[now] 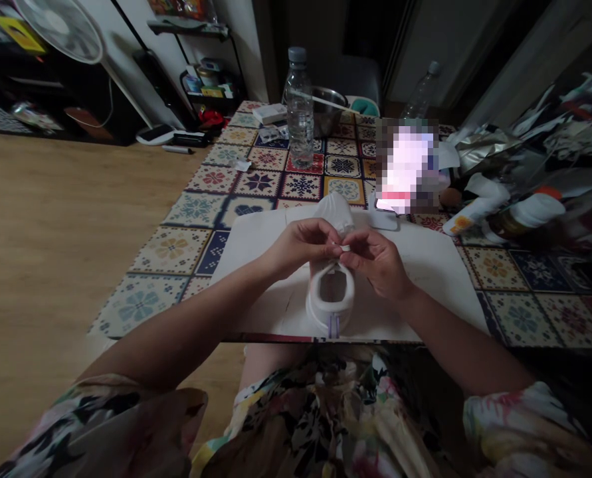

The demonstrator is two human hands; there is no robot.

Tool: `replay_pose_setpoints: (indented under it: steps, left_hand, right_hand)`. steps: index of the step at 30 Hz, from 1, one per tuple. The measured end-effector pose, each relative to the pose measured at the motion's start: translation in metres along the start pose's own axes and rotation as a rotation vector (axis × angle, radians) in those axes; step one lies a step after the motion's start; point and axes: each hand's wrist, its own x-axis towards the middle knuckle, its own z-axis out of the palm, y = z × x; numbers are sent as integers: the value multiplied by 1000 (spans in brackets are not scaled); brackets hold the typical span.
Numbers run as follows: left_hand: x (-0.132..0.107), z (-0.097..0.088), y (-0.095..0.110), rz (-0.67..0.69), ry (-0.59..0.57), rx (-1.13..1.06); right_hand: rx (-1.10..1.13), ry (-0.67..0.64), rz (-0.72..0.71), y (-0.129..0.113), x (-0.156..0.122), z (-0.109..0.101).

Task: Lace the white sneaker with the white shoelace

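Observation:
A white shoe (315,314) stands upright on a white sheet (260,279), its opening and lilac heel tab (333,325) towards me. Above the front of the opening, my left hand (309,240) and my right hand (377,260) meet with fingertips pinched. Between them is a small white strip (345,247), which looks like part of a lace; its full shape is hidden. Just beyond my fingers lies a pale rounded form (333,209). I cannot tell whether it is the shoe's toe or a separate thing.
A patterned cloth (176,249) covers the table. A clear bottle (300,126) stands ahead, near a metal bowl (325,109). A blurred, lit phone-like screen (405,166) is right of centre. White-capped containers (525,216) and piled bags crowd the right. A fan (64,26) stands far left.

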Motion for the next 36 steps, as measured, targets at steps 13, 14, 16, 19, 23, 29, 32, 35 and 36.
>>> replay_pose_setpoints:
  steps: [13, 14, 16, 19, 23, 29, 32, 35, 36]
  left_hand:
    - [0, -6, 6, -58, -100, 64]
    - [0, -6, 6, -53, -92, 59]
    - [0, -6, 5, -34, -67, 50]
    - [0, -8, 3, -14, -19, 52]
    - [0, -9, 3, -29, -13, 75]
    - [0, -5, 5, -42, -6, 58]
    - [1, -5, 5, -45, -8, 41]
    - [1, -6, 4, -48, -12, 40]
    - [0, -6, 4, -50, -9, 45]
  right_hand:
    - [19, 125, -40, 4, 3, 0]
    - [-32, 105, -62, 3, 2, -1]
    - [-151, 43, -98, 1, 2, -4]
    - [-336, -35, -202, -1, 1, -9]
    - [-505, -52, -287, -3, 2, -11]
    - [-287, -197, -42, -1, 5, -15]
    - [-285, -220, -15, -1, 5, -16]
    - [-376, -147, -90, 0, 3, -13]
    - [-410, -110, -129, -1, 2, -11]
